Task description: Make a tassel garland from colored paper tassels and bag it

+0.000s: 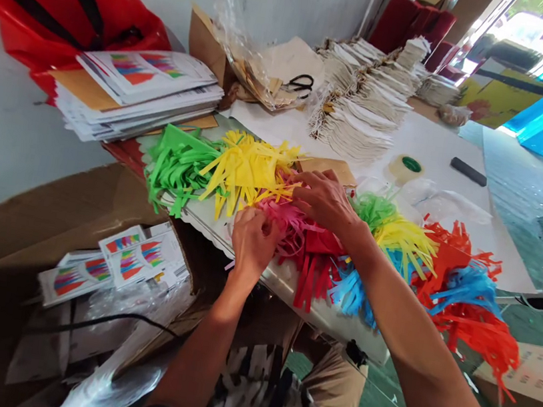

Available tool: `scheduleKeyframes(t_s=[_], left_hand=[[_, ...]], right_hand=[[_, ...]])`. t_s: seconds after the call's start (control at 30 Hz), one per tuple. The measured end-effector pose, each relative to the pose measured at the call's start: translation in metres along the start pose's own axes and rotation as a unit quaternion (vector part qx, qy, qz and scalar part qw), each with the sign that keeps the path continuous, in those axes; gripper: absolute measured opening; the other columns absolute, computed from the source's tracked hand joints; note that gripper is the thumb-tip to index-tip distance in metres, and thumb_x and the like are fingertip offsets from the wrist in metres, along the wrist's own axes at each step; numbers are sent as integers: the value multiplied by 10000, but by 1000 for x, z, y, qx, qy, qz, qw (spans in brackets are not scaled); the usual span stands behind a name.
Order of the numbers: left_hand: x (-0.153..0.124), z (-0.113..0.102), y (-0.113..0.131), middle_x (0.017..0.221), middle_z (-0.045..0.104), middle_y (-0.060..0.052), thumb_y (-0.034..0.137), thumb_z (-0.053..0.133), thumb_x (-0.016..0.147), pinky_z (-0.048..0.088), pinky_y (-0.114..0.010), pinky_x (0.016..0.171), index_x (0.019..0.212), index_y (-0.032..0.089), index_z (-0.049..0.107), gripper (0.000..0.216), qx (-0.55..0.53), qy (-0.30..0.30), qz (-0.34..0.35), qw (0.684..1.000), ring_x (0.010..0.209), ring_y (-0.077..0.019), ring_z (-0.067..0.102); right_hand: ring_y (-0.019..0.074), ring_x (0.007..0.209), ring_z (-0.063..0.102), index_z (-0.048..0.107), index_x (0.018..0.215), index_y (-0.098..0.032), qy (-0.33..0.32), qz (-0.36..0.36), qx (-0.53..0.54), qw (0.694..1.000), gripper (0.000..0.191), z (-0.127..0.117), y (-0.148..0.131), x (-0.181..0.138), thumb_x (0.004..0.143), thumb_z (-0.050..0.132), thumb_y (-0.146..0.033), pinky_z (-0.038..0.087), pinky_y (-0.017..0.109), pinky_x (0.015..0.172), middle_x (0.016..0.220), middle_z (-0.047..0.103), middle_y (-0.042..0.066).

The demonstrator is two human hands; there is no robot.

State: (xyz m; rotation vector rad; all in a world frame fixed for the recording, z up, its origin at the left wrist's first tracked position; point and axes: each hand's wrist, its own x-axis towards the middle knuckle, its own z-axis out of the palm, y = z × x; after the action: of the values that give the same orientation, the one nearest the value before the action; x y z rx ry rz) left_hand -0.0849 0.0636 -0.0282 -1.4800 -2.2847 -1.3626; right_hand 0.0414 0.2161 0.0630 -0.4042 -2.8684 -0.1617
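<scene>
Piles of cut paper fringe lie along the near edge of a white table (431, 145): green fringe (176, 163), yellow fringe (246, 166), pink fringe (289, 223), red fringe (312, 270) and blue fringe (350, 289). My left hand (253, 241) is closed, pinching pink strips at the table's edge. My right hand (325, 197) lies over the pink and yellow piles, fingers curled onto the strips. A mixed bundle of green, yellow, blue and orange fringe (462, 284) sits to the right of my right arm.
A stack of printed sheets (140, 91) and a red plastic bag (50, 11) sit at the left. Printed cards (116, 262) lie in a cardboard box below. Behind are scissors (299, 84), bundles of white tags (361, 101), a tape roll (406, 167) and a dark bar (468, 171).
</scene>
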Motion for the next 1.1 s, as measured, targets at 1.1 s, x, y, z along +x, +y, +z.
scheduleKeyframes(t_s=[1.1], left_hand=[[21, -11, -13, 1017, 813, -48, 360, 621, 997, 553, -372, 952, 976, 248, 810, 221, -144, -37, 22, 989, 997, -217, 727]], right_hand=[[129, 727, 609, 810, 905, -195, 124, 120, 319, 932, 147, -16, -6, -35, 916, 767, -335, 435, 267, 718, 848, 716, 20]])
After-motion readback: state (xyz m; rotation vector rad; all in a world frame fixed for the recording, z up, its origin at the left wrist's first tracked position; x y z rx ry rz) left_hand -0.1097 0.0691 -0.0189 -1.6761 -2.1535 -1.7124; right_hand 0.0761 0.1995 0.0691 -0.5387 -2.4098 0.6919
